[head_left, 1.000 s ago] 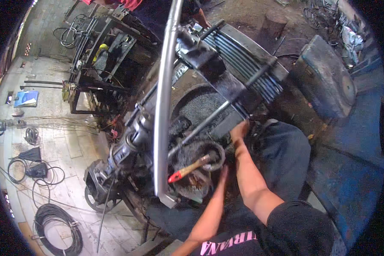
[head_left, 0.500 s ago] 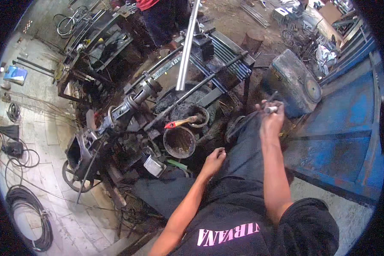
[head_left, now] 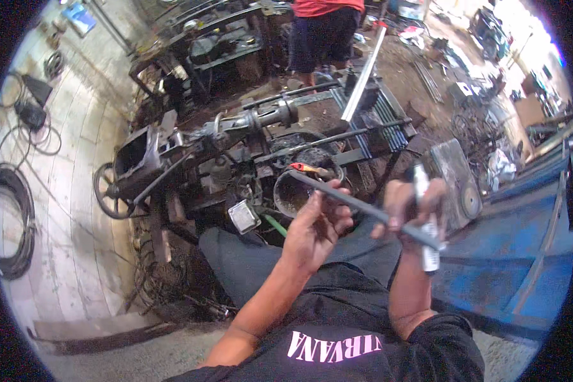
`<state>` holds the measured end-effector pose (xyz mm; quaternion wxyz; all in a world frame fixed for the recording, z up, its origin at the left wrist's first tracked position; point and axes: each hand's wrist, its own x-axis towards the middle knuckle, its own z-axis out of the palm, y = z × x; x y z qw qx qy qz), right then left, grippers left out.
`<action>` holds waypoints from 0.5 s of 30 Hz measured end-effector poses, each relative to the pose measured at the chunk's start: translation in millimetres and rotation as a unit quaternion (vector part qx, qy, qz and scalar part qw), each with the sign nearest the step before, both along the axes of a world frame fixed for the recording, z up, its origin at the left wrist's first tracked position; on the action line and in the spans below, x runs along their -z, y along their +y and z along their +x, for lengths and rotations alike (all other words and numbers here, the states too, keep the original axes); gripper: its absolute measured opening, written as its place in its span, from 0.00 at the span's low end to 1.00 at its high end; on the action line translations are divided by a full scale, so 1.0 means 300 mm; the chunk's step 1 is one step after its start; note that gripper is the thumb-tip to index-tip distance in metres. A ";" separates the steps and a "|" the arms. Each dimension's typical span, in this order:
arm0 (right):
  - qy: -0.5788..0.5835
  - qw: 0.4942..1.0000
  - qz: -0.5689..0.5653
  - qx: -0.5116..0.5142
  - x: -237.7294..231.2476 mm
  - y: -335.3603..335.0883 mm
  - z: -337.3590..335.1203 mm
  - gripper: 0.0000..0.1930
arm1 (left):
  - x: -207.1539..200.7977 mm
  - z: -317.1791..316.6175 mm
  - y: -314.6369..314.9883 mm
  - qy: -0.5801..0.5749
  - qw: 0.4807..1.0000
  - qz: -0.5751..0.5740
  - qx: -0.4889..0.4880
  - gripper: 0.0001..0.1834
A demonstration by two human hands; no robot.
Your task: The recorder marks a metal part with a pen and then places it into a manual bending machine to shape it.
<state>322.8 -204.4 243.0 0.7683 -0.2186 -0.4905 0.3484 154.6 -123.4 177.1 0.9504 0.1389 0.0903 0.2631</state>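
My left hand (head_left: 315,229) grips a thin grey metal rod (head_left: 363,205) near its far end. The rod slants from upper left to lower right across my lap. Its near end rests against the fingers of my right hand (head_left: 404,204). That hand is also closed around a white marker pen (head_left: 428,254), held upright with its tip above the rod. Both hands are raised over my dark trousers, in front of a greasy old machine (head_left: 235,127).
A round metal pot (head_left: 286,194) and a red-handled tool (head_left: 302,168) sit just beyond my left hand. A long shiny tube (head_left: 363,79) leans over the machine. A person in a red shirt (head_left: 325,25) stands behind it. Black cable coils (head_left: 9,223) lie at the left, a blue metal panel (head_left: 516,254) at the right.
My left hand has risen from my lap and now holds the grey rod. My right hand has come in to meet it, marker in hand. The view has tilted further back from the machine.
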 end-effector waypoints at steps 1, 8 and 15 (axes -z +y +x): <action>0.017 0.997 -0.066 -0.026 0.016 -0.003 -0.051 0.13 | 0.019 -0.025 0.015 0.079 0.994 -0.009 -0.074 0.22; -0.188 0.942 -0.260 -0.100 0.279 0.063 -0.119 0.12 | 0.175 -0.284 0.160 0.274 0.925 0.083 -0.251 0.14; -0.090 0.911 -0.399 -0.052 0.456 0.169 -0.269 0.25 | 0.455 -0.465 0.124 0.431 0.871 0.196 -0.130 0.15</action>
